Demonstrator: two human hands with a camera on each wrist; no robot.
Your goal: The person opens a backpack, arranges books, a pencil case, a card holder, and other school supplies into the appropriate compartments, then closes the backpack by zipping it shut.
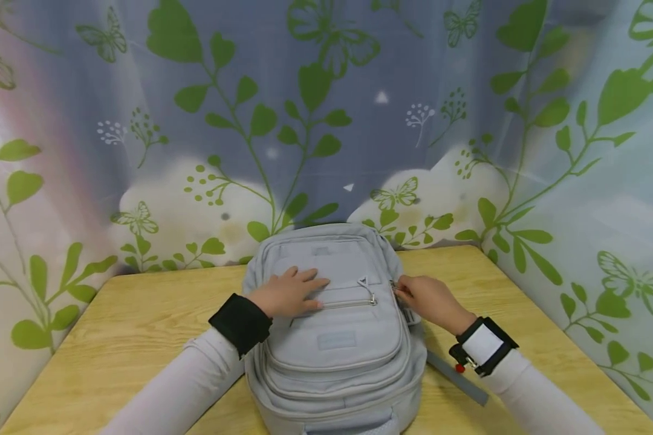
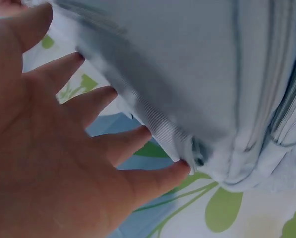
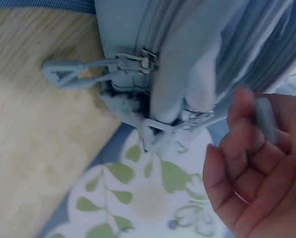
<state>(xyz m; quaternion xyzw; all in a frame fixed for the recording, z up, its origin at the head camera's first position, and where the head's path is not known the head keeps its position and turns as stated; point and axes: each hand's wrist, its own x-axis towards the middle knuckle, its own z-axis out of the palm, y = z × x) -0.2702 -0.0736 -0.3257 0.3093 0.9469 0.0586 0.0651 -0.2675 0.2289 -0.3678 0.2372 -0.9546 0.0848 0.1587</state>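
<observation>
A light grey-blue backpack (image 1: 334,356) lies on the table with its front pocket side up. On that front, my left hand (image 1: 289,293) rests with spread fingers near the pocket's zipper (image 1: 348,304). The left wrist view shows those fingers (image 2: 133,144) extended along the fabric (image 2: 187,64). At the backpack's right side, my right hand (image 1: 431,300) pinches a small grey zipper pull (image 3: 266,119) between thumb and curled fingers. Two more zipper pulls hang near it in the right wrist view, one of them a looped pull (image 3: 63,74) at the left.
Beneath the backpack is a wood-grain table (image 1: 158,326). A grey strap (image 1: 457,377) sticks out from the bag's right side. The carry handle (image 1: 354,426) faces the near edge. Curtains (image 1: 239,121) with green leaves and butterflies hang behind and at both sides.
</observation>
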